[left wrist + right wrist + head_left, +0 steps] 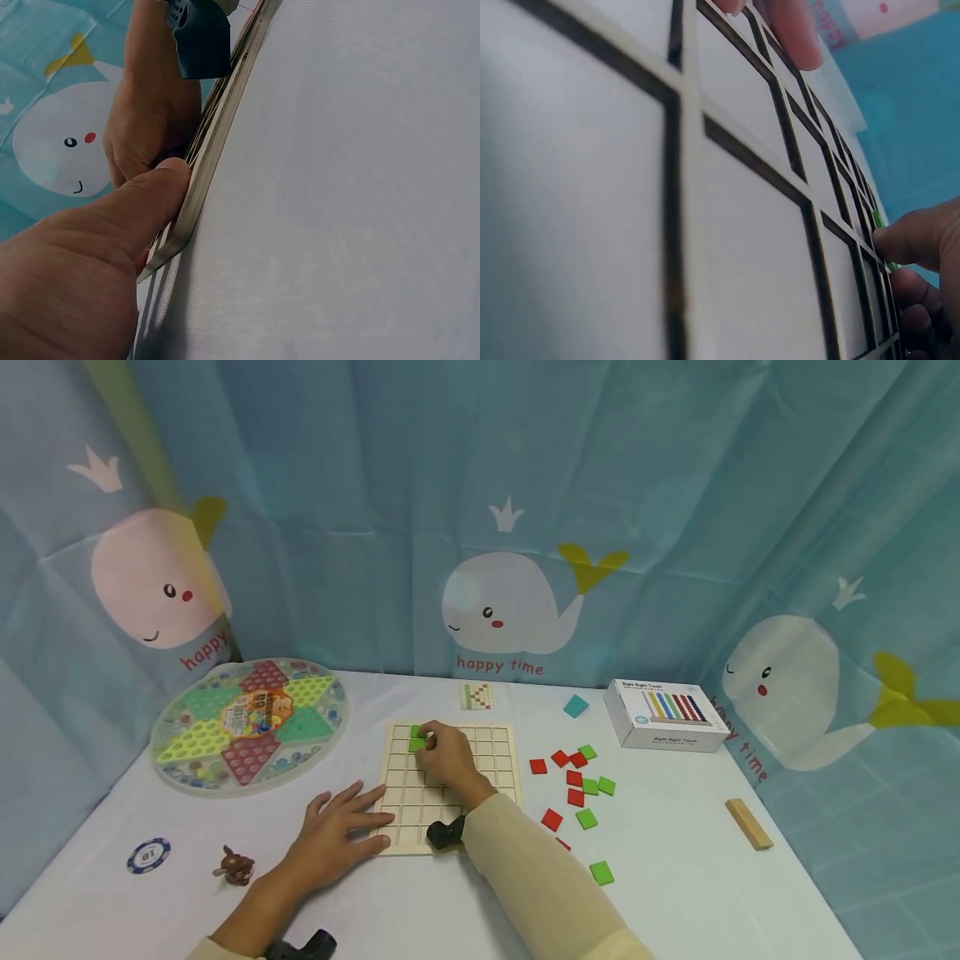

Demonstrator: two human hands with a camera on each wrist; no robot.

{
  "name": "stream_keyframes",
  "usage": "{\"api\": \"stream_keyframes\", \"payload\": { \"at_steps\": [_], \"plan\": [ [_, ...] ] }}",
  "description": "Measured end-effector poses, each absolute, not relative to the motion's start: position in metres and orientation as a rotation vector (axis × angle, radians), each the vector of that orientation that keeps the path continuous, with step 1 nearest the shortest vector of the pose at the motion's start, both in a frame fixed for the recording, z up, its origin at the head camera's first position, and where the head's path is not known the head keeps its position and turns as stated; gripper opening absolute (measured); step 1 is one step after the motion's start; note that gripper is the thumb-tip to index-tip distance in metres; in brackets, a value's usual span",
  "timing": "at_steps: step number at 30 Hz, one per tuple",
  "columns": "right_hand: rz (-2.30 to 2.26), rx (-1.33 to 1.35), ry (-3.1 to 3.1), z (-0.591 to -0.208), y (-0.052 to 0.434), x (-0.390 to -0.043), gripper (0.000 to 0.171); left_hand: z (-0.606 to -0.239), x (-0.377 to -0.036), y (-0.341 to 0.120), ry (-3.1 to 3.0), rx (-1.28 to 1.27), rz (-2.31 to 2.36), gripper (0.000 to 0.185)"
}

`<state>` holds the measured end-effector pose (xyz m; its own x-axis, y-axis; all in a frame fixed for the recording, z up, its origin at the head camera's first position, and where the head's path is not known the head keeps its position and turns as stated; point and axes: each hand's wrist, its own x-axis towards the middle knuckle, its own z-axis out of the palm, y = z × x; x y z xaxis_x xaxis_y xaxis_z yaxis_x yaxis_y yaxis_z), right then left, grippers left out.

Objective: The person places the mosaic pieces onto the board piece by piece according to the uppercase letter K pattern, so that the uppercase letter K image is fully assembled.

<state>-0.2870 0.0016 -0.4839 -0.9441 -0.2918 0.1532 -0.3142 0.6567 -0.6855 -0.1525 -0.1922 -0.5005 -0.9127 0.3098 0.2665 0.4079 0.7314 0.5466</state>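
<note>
A pale wooden grid board [483, 735] lies on the white table before me. Green square tiles [416, 731] sit in cells near its far left corner. There my right hand [450, 758] bends its fingers down, pinching a green tile [878, 218] between thumb and fingers; the hand partly hides it. My left hand [337, 833] lies with fingers spread, the fingertips resting on the board's left edge. In the left wrist view, the left thumb [154, 193] touches the board's near edge.
Loose red tiles [574, 777] and green tiles [587, 819] lie right of the board. Behind it are a patterned card [477, 697] and a teal piece [576, 706]. A game board [187, 781], poker chip [148, 856], brown figurine [235, 866], white box [671, 740] and wooden block [748, 824] lie around.
</note>
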Motion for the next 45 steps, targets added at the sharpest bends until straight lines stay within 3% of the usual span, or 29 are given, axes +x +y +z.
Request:
{"api": "stream_keyframes", "payload": {
  "at_steps": [8, 23, 33, 45],
  "plan": [
    [1.424, 0.565, -2.800, -0.471, 0.014, -0.279, 0.036, -0.503, -0.151, -0.193, -2.785, -0.571, -0.903, 0.034],
    [1.412, 0.844, -2.647, -0.435, 0.062, -0.236, 0.031, -0.502, -0.145, -0.201, -2.795, -0.527, -0.937, 0.035],
    [1.447, 1.043, -2.650, -0.422, 0.123, -0.201, 0.030, -0.502, -0.147, -0.195, -2.752, -0.573, -0.966, 0.035],
    [1.340, 1.171, -2.819, -0.429, 0.199, -0.185, 0.031, -0.504, -0.151, -0.191, -2.743, -0.570, -0.978, 0.034]
  ]
}}
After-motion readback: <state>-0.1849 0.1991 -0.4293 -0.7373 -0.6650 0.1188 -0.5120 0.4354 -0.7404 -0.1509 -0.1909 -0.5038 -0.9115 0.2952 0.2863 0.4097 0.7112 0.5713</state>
